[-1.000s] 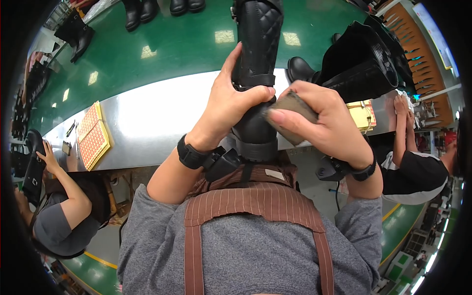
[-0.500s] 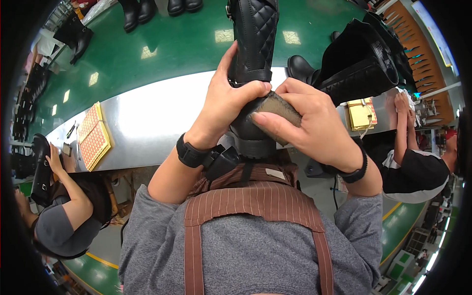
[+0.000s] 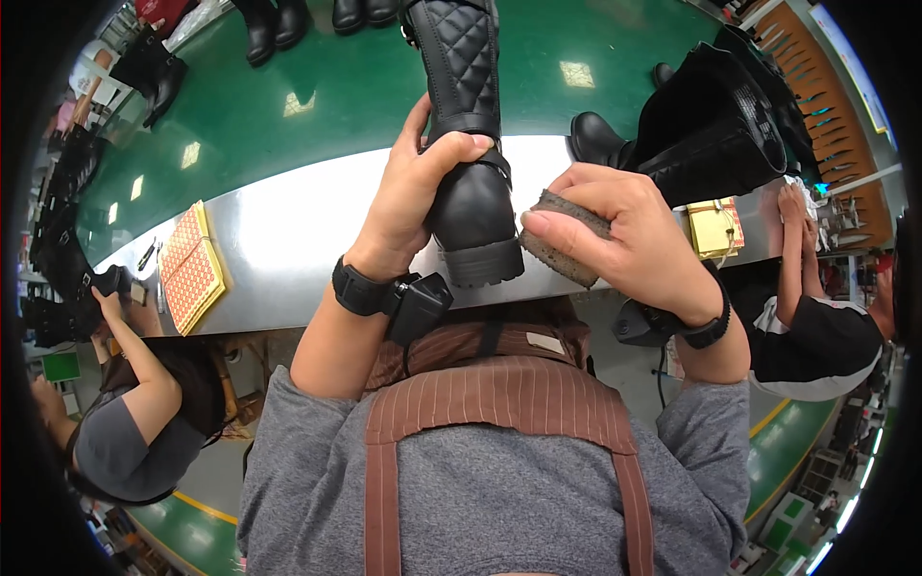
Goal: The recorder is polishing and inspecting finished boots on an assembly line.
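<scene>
A black boot point(image 3: 474, 213) with a quilted shaft and a ridged heel is gripped at the ankle by my left hand point(image 3: 399, 204), thumb across the strap. Its heel faces me, and the shaft stretches away over the bench. My right hand point(image 3: 634, 235) pinches a dark grey-brown sponge block point(image 3: 567, 233) between thumb and fingers. The sponge is beside the heel, a small gap apart from the boot.
The metal bench point(image 3: 298, 206) carries a patterned yellow-red pad stack point(image 3: 192, 259) at left and a tied yellow bundle point(image 3: 713, 228) at right. Another tall black boot point(image 3: 706, 134) lies at right. Co-workers sit on both sides. Beyond runs a green surface point(image 3: 355, 91) with more boots.
My right hand has drawn the sponge off the boot, tilting it so its dark face shows. My left hand has shifted the boot a little left, and its heel is now in fuller view.
</scene>
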### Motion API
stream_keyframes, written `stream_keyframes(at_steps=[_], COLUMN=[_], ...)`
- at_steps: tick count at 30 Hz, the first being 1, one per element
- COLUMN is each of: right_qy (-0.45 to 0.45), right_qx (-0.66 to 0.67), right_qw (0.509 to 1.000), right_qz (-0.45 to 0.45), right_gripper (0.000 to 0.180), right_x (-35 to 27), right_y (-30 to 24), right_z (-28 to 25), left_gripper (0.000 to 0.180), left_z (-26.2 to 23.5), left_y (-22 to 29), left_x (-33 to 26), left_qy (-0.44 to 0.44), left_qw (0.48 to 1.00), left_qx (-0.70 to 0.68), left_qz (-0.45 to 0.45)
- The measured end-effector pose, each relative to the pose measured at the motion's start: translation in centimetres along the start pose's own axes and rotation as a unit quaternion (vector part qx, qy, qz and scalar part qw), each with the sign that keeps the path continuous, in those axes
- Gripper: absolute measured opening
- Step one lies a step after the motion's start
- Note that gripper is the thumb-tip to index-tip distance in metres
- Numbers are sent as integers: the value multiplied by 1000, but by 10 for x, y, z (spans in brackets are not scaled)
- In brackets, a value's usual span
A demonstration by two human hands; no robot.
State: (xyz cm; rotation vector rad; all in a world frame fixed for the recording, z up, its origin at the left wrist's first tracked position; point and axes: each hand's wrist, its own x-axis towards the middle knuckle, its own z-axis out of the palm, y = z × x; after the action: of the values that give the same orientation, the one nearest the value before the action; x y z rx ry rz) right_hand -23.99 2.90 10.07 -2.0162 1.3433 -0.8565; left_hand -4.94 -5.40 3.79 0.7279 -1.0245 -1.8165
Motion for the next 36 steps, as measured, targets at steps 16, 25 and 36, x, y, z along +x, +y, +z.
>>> stream_keyframes(at_steps=[16, 25, 36], right_qy=[-122, -16, -19], right_qx=[-129, -203, -209], right_qw=[981, 961, 962], right_qz=[-73, -187, -178], right_gripper=[33, 29, 29], right_x=[7, 18, 9], right_y=[6, -18, -14], right_z=[-26, -6, -6], left_gripper=[90, 88, 81], left_z=[20, 23, 28], left_y=[-4, -2, -4], left_x=[-2, 1, 1], left_qy=[-17, -10, -15], left_qw=[996, 995, 993], left_qx=[82, 95, 119], left_qz=[8, 3, -1])
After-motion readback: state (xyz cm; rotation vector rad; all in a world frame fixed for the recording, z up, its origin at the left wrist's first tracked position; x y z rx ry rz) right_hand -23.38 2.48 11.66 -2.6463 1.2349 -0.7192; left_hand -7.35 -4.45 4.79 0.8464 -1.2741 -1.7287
